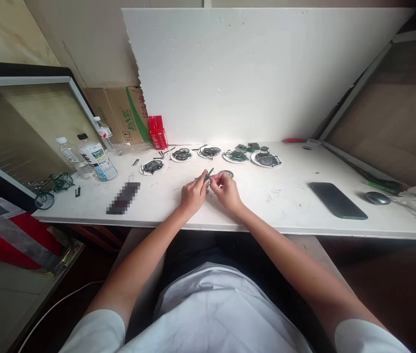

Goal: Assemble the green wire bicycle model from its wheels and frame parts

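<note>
Near the middle of the white table's front part, my left hand is closed around a small green piece, whose tip sticks up between the two hands. My right hand meets it from the right, thumb and fingers pinched at the piece's lower end; what they pinch is too small to make out. Just behind the right hand lies a small round item, partly hidden. Farther back stand several white plates of small parts, among them a plate of dark parts and a plate of green parts.
Bottles and a small green model bicycle stand at the left. A red box and a cardboard box are behind. A dark slab and a mouse lie right. A white board rises at the back.
</note>
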{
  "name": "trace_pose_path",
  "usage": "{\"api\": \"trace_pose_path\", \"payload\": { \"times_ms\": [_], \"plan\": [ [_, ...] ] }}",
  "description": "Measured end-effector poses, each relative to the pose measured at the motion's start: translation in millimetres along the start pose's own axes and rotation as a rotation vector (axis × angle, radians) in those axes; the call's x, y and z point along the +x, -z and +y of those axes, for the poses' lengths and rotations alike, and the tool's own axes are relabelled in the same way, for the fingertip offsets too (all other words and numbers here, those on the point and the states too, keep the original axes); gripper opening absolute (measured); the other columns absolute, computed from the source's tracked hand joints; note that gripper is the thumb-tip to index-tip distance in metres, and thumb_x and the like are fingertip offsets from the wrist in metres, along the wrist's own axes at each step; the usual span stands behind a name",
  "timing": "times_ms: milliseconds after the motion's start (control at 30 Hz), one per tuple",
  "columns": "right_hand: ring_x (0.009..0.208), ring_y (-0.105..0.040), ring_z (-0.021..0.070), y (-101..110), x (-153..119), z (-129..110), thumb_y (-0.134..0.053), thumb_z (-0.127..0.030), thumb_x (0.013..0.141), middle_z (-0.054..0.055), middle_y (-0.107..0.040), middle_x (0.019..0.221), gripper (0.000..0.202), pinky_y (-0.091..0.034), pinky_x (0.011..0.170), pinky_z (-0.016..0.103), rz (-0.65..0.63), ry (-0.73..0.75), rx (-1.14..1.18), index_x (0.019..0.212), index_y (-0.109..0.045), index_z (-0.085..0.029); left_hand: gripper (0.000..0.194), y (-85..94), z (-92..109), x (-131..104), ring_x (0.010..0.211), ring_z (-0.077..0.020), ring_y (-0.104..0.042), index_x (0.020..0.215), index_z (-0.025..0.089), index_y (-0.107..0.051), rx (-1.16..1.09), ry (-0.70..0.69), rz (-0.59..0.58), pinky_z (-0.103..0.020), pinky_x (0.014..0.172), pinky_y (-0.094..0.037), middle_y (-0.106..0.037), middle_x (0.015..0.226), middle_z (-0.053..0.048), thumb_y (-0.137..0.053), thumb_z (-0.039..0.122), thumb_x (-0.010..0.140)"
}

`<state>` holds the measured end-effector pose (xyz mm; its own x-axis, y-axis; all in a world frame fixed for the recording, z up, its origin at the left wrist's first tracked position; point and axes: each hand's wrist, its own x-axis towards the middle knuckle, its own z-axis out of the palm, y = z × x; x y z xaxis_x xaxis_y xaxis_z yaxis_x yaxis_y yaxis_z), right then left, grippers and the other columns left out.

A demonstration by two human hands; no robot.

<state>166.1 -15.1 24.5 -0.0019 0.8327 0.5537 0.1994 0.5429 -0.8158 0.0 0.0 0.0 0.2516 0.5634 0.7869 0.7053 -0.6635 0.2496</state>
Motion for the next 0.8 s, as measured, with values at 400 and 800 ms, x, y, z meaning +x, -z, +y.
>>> {"api": "trace_pose_path", "payload": {
  "times_ms": [400,800],
  "plan": [
    [0.053,-0.054,0.0135,-3.8,3.0,3.5,-0.075,-0.076,0.085,0.001,-0.064,0.070,0.057,-0.043,0.051,0.030,-0.011,-0.158,0.205,0.091,-0.067,-0.021,0.046,4.2,4.0,2.5,0.121,-0.0266,-0.077,0.154,0.019,-0.060,-0.077,0.063,-0.025,-0.039,0.106,-0.063,-0.074,0.140,-0.016,-0.045,0.035,0.113],
    [0.048,-0.042,0.0101,-0.9,3.4,0.6,-0.082,-0.070,0.080,-0.006,-0.052,0.056,0.053,-0.032,0.050,0.027,-0.150,-0.314,0.466,0.086,-0.065,-0.020,0.045,1.8,2.9,0.9,0.124,-0.0265,-0.076,0.153,0.018,-0.059,-0.049,0.033,-0.030,-0.040,0.108,-0.062,-0.074,0.141,-0.015,-0.045,0.031,0.113]
  ]
}}
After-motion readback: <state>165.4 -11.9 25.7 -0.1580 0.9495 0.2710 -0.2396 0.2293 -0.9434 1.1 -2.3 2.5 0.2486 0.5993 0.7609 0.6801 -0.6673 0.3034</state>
